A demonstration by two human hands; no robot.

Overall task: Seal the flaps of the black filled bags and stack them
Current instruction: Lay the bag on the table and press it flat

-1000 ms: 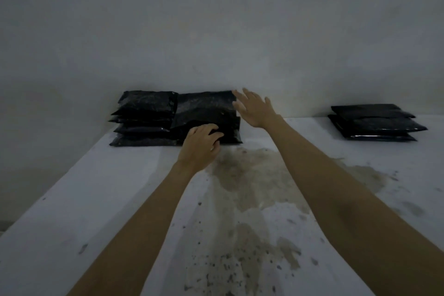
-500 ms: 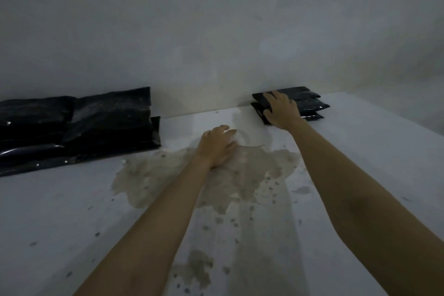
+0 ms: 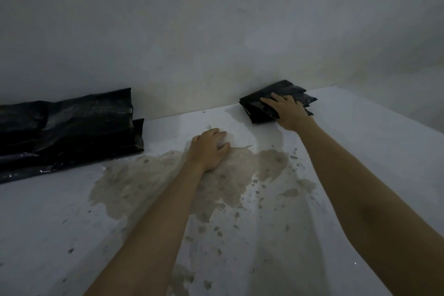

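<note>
The right hand (image 3: 287,112) lies on top of the small pile of bags (image 3: 276,101) at the far right of the tabletop (image 3: 60,211), against the wall (image 3: 216,31); its fingers are spread and curl over the top bag's left edge, apparently gripping it. The pile lies directly under this hand, long axis running left to right and slightly skewed. The left hand (image 3: 210,149) rests on the tabletop with fingers loosely curled, holding nothing, well short of the pile. The bags are black, glossy, flat and creased. A larger stack of bags (image 3: 72,125) sits at far left, well apart. A brownish stain (image 3: 168,182) marks the tabletop between.
</note>
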